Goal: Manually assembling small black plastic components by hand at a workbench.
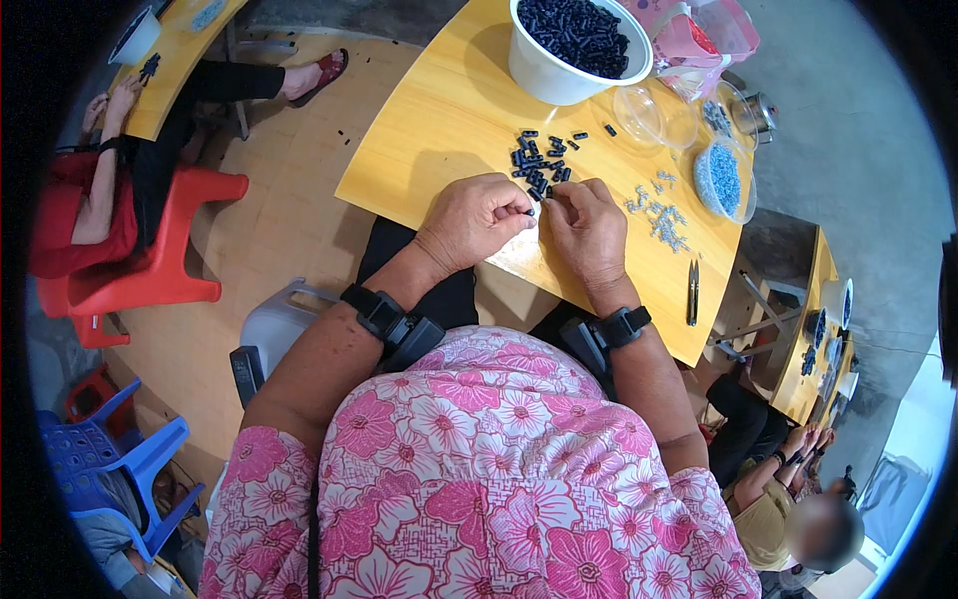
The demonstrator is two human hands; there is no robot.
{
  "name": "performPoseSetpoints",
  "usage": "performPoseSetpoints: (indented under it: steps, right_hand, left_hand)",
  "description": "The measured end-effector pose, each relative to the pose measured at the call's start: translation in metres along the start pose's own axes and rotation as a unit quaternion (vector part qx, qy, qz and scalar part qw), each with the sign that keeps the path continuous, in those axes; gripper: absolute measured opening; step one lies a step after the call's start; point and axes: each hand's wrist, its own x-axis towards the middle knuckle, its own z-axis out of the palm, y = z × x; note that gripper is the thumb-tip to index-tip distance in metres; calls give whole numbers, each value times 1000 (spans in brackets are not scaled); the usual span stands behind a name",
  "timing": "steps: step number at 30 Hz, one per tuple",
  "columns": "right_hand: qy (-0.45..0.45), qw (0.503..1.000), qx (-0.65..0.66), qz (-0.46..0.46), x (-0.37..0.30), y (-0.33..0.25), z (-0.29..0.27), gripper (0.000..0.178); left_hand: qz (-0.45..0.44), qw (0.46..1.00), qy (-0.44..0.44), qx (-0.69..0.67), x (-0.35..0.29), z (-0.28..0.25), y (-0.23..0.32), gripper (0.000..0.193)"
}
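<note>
- One small black part (530,212) clamped between left hand (474,220) thumb and index, just above worktop (419,140) near edge.
- Right hand (591,236) close beside left, also by near edge; thumb and index tips together, cannot tell if clamped on anything.
- Loose black parts (539,160) heaped just beyond both hands, mid worktop; a few strays toward far edge.
- White bucket (544,80) at far edge, full of similar black parts.
- Small silvery-clear pieces (664,225) scattered right of right hand, toward right edge.
- Black snips (693,293) near the near-right corner, apart from hands.
- Clear tub (705,192) of small blue pieces (724,178) at right edge.
- Clear round containers (639,115) between bucket and tub.
- Metal tin (764,110) by right edge, far end.
- Pink bag (733,35) at far-right corner, beside bucket.
- Black wristbands (377,311) on both wrists.
- Red stool (195,225) on floor, off left edge; person in red seated there.
</note>
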Motion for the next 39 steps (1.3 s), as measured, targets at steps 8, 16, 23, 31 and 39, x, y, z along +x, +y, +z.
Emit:
performPoseSetpoints:
  steps: [8,16,23,31,39]
  right_hand:
    - [7,999,-46,-8,0,-2,3,9]
    - [-2,995,-91,-29,-4,-4,-1,7]
    - [3,995,-56,-77,-16,3,-7,6]
    - [-43,994,2,-99,-15,-4,-18,9]
    - [-101,986,-13,-129,-16,-5,-21,9]
  left_hand:
    - [4,1000,2,7,0,0,1,10]
    - [-1,1000,2,20,-1,1,0,10]
    - [16,999,8,27,0,2,-1,11]
    - [-27,1000,13,-7,1,3,-4,14]
    - [-32,999,-30,-14,1,1,-1,11]
